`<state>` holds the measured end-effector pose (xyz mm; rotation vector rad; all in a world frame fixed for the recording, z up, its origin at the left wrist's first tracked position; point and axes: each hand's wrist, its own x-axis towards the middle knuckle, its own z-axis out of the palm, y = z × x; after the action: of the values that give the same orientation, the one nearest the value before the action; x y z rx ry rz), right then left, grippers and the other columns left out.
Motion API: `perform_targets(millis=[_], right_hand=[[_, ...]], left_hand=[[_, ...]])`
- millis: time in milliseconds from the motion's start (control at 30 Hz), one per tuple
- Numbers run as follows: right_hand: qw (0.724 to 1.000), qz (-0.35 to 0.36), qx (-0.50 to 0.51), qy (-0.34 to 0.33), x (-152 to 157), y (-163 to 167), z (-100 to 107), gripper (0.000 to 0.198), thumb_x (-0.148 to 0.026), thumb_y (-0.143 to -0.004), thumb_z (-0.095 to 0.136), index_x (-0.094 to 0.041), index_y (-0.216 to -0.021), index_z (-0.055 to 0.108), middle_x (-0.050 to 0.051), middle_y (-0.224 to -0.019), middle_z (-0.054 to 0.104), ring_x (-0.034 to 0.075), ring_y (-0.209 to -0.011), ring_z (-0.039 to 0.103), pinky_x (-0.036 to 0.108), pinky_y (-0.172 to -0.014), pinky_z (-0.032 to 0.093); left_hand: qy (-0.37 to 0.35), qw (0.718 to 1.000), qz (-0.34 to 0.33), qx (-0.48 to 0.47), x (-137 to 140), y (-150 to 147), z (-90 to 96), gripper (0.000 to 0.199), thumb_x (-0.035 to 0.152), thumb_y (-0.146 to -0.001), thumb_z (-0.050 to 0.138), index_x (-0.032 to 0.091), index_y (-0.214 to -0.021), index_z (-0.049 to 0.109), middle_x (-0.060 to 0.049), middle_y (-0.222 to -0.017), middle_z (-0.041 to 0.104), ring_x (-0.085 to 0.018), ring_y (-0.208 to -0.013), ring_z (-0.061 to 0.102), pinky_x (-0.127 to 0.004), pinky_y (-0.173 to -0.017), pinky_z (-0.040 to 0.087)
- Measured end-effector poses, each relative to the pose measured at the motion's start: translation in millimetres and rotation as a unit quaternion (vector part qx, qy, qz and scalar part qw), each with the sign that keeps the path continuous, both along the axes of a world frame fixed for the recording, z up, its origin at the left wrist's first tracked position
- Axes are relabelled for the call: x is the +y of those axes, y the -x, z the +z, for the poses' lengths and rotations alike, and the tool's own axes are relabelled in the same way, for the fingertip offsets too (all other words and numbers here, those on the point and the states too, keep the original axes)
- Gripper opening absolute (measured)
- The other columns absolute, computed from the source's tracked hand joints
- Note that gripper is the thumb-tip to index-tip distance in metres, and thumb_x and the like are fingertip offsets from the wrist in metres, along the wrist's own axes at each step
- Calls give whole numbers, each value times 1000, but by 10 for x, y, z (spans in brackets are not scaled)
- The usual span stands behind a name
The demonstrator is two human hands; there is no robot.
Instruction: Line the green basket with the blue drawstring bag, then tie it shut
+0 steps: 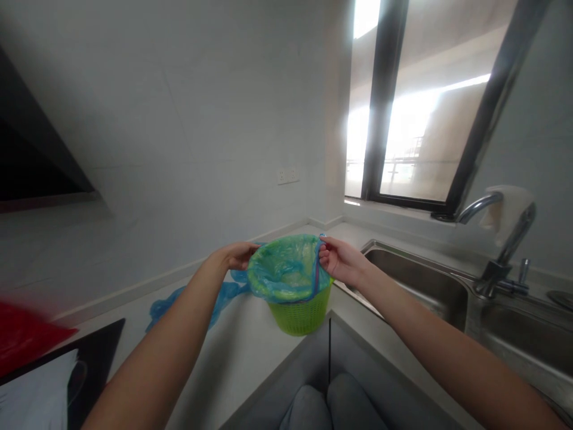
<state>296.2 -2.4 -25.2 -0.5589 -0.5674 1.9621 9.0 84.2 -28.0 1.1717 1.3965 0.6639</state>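
A bright green plastic basket with a perforated wall stands near the front edge of the counter corner. A thin translucent blue plastic bag lines it, its edge folded out over the rim. My right hand is closed, pinching the bag's edge at the right side of the rim, where a darker purple-blue strip hangs down. At the left side of the rim, my left hand grips the bag's edge, its fingertips partly hidden behind it. More crumpled blue plastic lies on the counter behind my left forearm.
To the right is a double steel sink with a chrome faucet, a pale cloth draped over it. At lower left, a red item and white paper lie by a black cooktop. A range hood juts out above.
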Motion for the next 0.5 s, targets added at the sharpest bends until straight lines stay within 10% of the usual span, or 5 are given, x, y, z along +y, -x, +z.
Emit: perform_targets(millis=[133,500], right_hand=[[999,-31,19,-20,53,70,-42,31,-21,-100,56,-17,-69,51,-4,-52,52,5,-39,45,14,-38,41],[996,-59,25,-55,160,287,59,35,-24,-100,59,-16,-66,54,-4,-50,55,5,-38,48,13,-38,42]], left_hand=[[108,989,-56,-90,-29,-8,24,15,18,-71,73,19,-86,71,-12,-86,74,-33,-85,73,-42,-74,59],[88,992,-42,-85,-44,-8,-199,23,19,-65,81,18,-87,72,-12,-80,74,-31,-73,72,-38,-67,61]])
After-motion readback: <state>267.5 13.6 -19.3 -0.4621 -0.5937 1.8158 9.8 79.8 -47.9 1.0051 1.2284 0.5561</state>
